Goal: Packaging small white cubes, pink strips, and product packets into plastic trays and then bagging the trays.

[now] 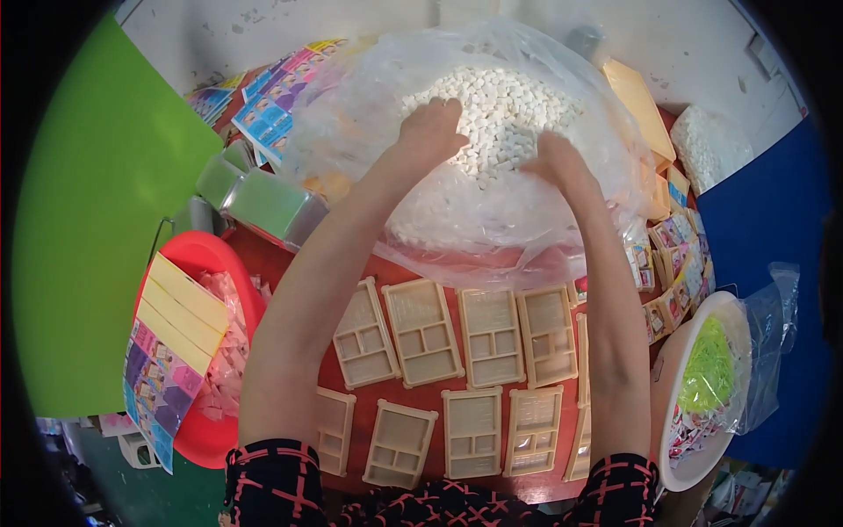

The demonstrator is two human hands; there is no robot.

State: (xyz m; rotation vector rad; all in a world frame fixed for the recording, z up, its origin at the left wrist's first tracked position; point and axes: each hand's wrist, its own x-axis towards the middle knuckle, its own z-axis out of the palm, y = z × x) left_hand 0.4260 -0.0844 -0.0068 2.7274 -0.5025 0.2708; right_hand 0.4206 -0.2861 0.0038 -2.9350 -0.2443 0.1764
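A large clear plastic bag (351, 114) lies spread at the far side of the table, its mouth wide around a heap of small white block-like pieces (500, 110). My left hand (432, 133) rests at the heap's left edge, fingers bent and thumb apart from them. Across the heap, my right hand (560, 161) touches its right edge, with thumb and fingers also apart. No piece shows gripped in either hand, though some fingertips are partly hidden. Below my forearms, beige compartment trays (425, 329) lie in two rows on the red table (421, 397).
At left, a red basin (195, 255) holds pink packets and printed cards; clear plastic boxes (274, 206) stand behind it. A white basin (740, 307) at right holds green shredded filler (708, 369). Filled trays (674, 263) are stacked behind it. Green and blue panels flank the table.
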